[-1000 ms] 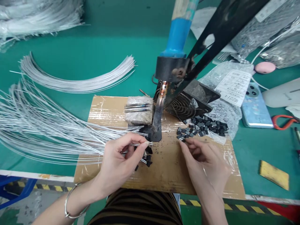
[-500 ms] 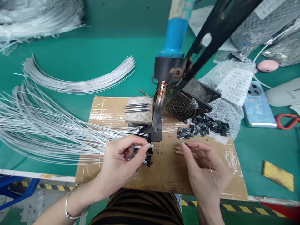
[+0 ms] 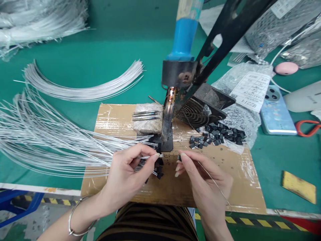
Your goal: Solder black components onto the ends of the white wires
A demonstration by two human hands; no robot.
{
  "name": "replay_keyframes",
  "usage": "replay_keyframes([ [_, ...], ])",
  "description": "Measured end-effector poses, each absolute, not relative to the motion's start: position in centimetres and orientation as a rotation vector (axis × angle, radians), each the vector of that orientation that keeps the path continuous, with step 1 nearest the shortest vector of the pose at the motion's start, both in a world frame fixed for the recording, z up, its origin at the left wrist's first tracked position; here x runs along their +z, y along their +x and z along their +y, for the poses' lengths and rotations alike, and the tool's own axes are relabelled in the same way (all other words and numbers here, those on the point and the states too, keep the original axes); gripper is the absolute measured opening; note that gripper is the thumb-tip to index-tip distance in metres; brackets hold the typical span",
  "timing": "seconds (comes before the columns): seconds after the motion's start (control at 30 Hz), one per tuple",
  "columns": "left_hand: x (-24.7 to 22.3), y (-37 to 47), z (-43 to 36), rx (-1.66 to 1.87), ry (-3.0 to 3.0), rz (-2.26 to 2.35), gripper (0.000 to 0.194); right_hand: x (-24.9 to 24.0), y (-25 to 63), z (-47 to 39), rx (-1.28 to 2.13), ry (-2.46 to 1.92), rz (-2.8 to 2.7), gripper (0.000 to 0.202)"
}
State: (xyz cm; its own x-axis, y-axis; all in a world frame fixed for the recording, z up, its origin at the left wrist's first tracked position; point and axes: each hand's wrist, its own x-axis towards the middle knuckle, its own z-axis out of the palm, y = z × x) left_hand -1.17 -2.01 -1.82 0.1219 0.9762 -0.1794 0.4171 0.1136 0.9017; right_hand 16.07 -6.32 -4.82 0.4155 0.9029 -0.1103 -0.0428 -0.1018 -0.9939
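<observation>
My left hand (image 3: 134,170) pinches a thin white wire (image 3: 144,157) between thumb and forefinger, its bare end (image 3: 161,155) sticking out to the right. My right hand (image 3: 207,180) holds a small black connector (image 3: 179,157) at its fingertips, facing the wire end across a narrow gap. A thin strand of solder wire (image 3: 213,180) runs back through the right hand. Above and between the hands, a soldering iron (image 3: 169,115) with a blue handle (image 3: 184,38) points down from a black stand arm (image 3: 225,43). Black connectors on wire ends (image 3: 158,172) lie partly behind my left hand.
A pile of black connectors (image 3: 220,134) lies right of a round-grilled fan (image 3: 198,110). White wires (image 3: 50,144) spread leftward, with another bundle (image 3: 85,90) behind. Cardboard (image 3: 240,187) covers the green table (image 3: 155,50). A phone (image 3: 278,112), orange-handled tool (image 3: 307,128) and yellow sponge (image 3: 299,186) lie right.
My right hand has moved left toward my left hand, and the black connector now shows at its fingertips. My left hand has stayed nearly still with the wire.
</observation>
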Motion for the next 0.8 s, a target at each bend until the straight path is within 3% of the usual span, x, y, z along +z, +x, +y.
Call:
replay_keyframes([
  [0.27,-1.9,-1.5,-2.0,0.743,1.419,1.456,0.012,-4.7,15.0,-6.1,1.162,-1.354,-0.745,0.010],
  [0.8,-0.7,-1.2,-1.2,0.719,1.271,1.284,0.013,-4.3,14.2,-5.4,1.221,-1.329,-0.743,0.005],
])
